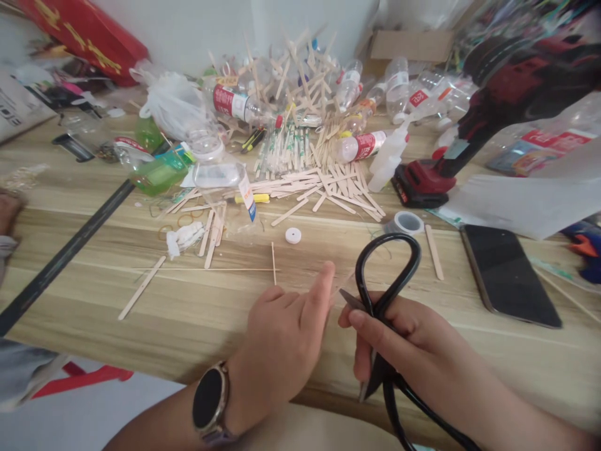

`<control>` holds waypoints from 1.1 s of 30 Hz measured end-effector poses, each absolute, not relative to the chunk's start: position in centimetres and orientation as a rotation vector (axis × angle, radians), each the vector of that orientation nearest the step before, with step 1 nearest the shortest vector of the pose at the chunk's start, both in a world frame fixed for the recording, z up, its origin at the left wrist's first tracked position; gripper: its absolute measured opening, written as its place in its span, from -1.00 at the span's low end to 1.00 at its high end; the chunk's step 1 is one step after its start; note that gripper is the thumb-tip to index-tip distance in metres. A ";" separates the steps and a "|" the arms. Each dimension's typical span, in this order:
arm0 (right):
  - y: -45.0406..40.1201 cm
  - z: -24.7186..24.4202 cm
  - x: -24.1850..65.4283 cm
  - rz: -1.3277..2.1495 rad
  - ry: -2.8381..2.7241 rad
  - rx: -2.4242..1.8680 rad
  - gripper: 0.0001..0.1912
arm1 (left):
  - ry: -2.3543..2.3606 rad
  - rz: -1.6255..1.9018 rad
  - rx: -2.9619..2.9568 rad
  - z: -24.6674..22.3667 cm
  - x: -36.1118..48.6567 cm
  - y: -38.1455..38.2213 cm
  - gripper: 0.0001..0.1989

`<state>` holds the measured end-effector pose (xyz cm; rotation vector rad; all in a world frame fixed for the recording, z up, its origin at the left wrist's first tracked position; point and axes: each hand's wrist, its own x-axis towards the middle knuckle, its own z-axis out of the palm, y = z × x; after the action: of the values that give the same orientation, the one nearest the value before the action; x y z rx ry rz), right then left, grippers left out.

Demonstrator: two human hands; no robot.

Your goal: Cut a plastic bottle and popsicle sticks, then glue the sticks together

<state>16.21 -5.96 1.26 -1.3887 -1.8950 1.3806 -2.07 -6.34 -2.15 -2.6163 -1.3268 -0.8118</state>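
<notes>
My left hand (286, 338), with a watch (210, 401) on its wrist, is closed with the index finger stretched out. A narrow clear strip (344, 285) shows between that fingertip and the scissors; I cannot tell what it is. Just past the knuckles, an upright thin wooden stick (273, 260) crosses a long thin stick (201, 269); its near end is hidden behind the hand. My right hand (404, 338) grips black-handled scissors (387, 266) around the blades and pivot, one handle loop up, the other down. Beyond them stands a roll of tape (407, 223).
A phone (509, 275) and a power tool (469, 138) are at the right. Flat wooden sticks (328, 185) and plastic bottles (235, 103) pile up at the back. A white disc (293, 235) lies mid-table. Another person's hand (7, 213) shows at the left edge.
</notes>
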 end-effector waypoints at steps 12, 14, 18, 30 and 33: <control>-7.5 -0.5 18.1 0.284 -2.354 -1.097 -0.80 | -1.877 -1.143 -2.735 -0.7 -2.5 -7.4 -0.77; -7.4 0.1 18.1 0.302 -2.372 -1.101 -0.85 | -1.962 -1.207 -2.827 -0.6 -2.1 -7.7 -0.74; -7.3 0.3 18.0 0.408 -2.336 -1.133 -0.91 | -2.059 -1.205 -2.842 -0.6 -1.9 -8.0 -0.70; -7.2 -0.3 17.7 0.281 -2.409 -1.151 -0.79 | -2.060 -0.979 -2.871 -0.6 -1.6 -8.3 -0.76; -7.2 -0.6 17.8 0.250 -2.429 -1.154 -0.76 | -2.025 -0.984 -2.863 -0.6 -1.5 -8.4 -0.76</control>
<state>17.76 -7.16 -0.57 -1.1539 -2.4288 0.2497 -1.47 -8.36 -0.56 -2.8633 -2.0249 -0.9842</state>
